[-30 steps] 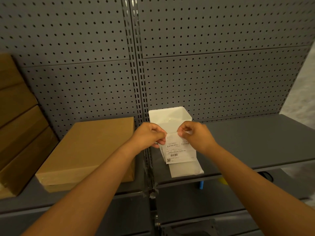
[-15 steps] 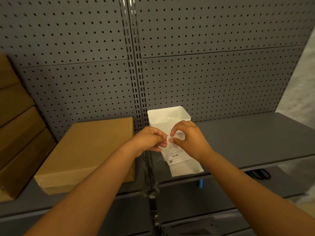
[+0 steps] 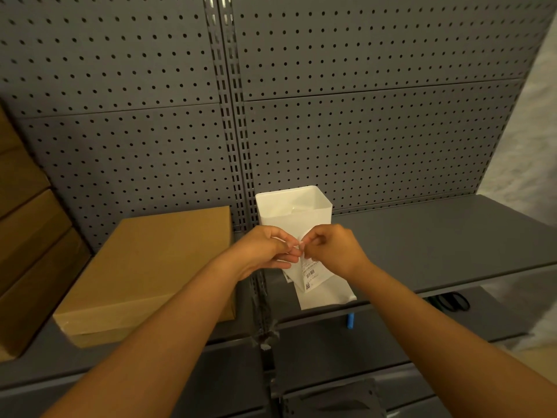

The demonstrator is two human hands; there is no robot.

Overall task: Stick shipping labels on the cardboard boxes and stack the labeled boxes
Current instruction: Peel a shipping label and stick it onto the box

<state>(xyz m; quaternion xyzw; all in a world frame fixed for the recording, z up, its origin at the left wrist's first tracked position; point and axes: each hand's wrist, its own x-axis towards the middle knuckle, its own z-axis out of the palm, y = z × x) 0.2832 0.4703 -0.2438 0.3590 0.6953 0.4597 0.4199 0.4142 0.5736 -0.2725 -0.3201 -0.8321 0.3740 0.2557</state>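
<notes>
Fingers of both hands meet at one spot, curled and pinching the top edge of a shipping label (image 3: pixel 310 274). Left hand (image 3: pixel 265 248): thumb and fingertips pressed together on the paper's upper corner. Right hand (image 3: pixel 331 248): fingertips clamped on the same edge, just beside the left ones, touching or nearly so. Label hangs down from the pinch, printed side partly visible, with a barcode and a small square code near its lower end. Whether one sheet or a sheet with backing is held cannot be told.

Left to right across the shelf:
- Far left edge: stack of cardboard boxes (image 3: pixel 27 236), brown, cut off by the frame. At least four layers show; exact count uncertain.
- One flat cardboard box (image 3: pixel 150 260) lying on the grey shelf (image 3: pixel 437 251), near the stack, its top face bare brown. Left forearm crosses over its near right corner.
- Centre: slotted upright post (image 3: pixel 232 146) dividing the pegboard back panel (image 3: pixel 361 146).
- One white bin (image 3: pixel 294 206), open-topped, standing against the pegboard directly behind the hands. Hands and label hide its lower front.
- One white sheet (image 3: pixel 328 297) lying flat on the shelf below the label, reaching the shelf's front edge.
- Lower tier, right: one small blue object (image 3: pixel 350 320) under the shelf lip, and one dark pair of scissors (image 3: pixel 452 301), partly hidden by the shelf above.

Label is held in the air over the shelf, right of the flat box, touching no box.
</notes>
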